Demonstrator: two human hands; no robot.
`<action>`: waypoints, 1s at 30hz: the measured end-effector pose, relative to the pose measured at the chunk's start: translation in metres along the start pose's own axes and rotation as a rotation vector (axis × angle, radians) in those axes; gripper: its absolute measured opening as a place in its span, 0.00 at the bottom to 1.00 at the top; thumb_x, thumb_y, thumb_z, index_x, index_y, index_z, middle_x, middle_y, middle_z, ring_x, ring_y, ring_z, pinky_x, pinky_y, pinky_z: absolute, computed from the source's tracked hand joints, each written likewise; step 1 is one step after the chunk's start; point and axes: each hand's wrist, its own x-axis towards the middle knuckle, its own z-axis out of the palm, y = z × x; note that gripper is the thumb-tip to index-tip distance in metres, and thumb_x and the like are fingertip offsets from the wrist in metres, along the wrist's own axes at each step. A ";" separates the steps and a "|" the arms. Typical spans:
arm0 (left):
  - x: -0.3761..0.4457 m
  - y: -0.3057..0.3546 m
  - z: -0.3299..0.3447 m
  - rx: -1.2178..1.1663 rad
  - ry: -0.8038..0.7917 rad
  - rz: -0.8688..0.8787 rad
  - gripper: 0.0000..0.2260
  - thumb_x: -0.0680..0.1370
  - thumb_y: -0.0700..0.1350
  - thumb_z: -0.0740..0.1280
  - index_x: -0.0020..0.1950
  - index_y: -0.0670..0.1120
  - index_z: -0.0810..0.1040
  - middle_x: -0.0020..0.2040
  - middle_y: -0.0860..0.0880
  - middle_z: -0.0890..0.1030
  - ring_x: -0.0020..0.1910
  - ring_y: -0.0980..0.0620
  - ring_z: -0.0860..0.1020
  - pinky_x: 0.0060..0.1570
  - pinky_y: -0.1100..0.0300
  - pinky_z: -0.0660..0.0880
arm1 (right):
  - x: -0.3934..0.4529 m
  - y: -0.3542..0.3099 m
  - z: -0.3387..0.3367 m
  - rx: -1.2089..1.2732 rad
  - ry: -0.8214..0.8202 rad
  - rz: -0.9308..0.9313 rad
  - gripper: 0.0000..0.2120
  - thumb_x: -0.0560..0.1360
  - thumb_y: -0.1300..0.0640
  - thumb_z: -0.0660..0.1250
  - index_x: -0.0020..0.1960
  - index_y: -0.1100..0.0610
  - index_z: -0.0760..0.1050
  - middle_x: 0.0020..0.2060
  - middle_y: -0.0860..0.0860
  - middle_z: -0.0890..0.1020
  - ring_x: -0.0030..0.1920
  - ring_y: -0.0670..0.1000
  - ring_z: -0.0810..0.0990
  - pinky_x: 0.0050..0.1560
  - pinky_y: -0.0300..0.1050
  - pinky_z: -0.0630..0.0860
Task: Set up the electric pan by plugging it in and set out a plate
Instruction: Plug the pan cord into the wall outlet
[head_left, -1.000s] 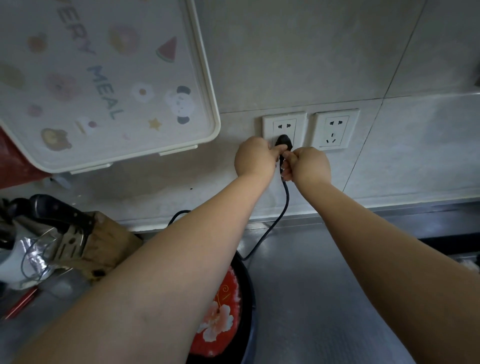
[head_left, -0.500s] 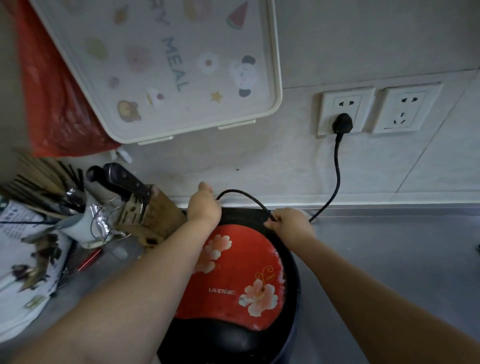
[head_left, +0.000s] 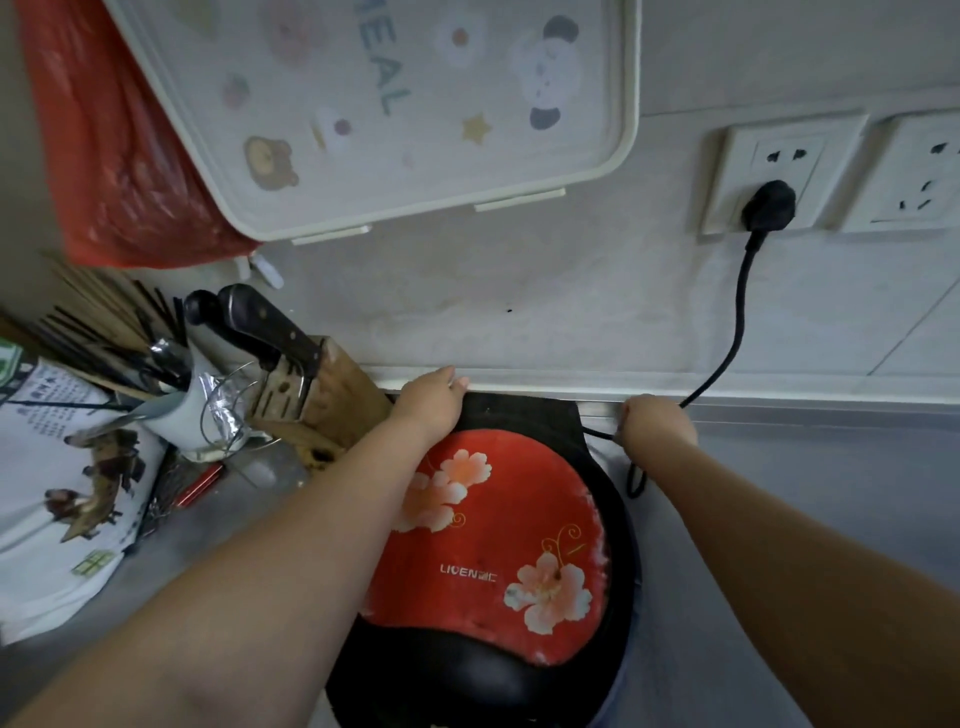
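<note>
Pale wall tiles rise behind a grey steel worktop (head_left: 810, 519), with only the head view to go on. On it sits the electric pan (head_left: 498, 551), its red flowered lid closed, rear edge close to the wall. Its black plug (head_left: 770, 203) is seated in the wall socket (head_left: 779, 174) up and to the right of the pan, and the cord (head_left: 737, 322) drops from there to the pan's right rear corner. The pan looks heavy and rigid, its glossy lid likely slick — I would take it by the black rim on both sides, not by the limp cord.

The left hand (head_left: 431, 400) rests on the pan's rear left edge beside a wooden knife block (head_left: 322, 395), fingers stretched forward and loosely open, gripping nothing. The right hand (head_left: 657, 423), at the pan's right rear, is curled where the cord passes — whether it actually grips the cord I cannot tell. No plate is in sight.
</note>
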 end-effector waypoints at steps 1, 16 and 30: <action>0.000 -0.003 0.000 -0.001 -0.009 -0.015 0.23 0.83 0.54 0.51 0.76 0.45 0.63 0.75 0.45 0.66 0.74 0.45 0.64 0.72 0.52 0.60 | -0.001 -0.002 0.004 -0.044 -0.033 -0.007 0.11 0.76 0.62 0.64 0.56 0.57 0.80 0.55 0.55 0.82 0.57 0.58 0.80 0.52 0.48 0.77; -0.056 -0.033 -0.040 0.124 -0.089 0.198 0.24 0.83 0.54 0.52 0.76 0.45 0.61 0.75 0.44 0.65 0.74 0.44 0.64 0.71 0.53 0.61 | -0.100 -0.021 -0.027 0.011 0.105 -0.092 0.14 0.79 0.54 0.62 0.63 0.50 0.78 0.58 0.55 0.81 0.59 0.58 0.79 0.56 0.50 0.77; -0.197 -0.128 -0.034 0.037 -0.023 0.405 0.19 0.81 0.51 0.57 0.71 0.48 0.69 0.66 0.44 0.76 0.64 0.42 0.74 0.59 0.52 0.72 | -0.305 -0.082 0.057 0.221 0.370 -0.064 0.13 0.77 0.55 0.62 0.58 0.53 0.82 0.58 0.57 0.80 0.59 0.59 0.75 0.59 0.50 0.75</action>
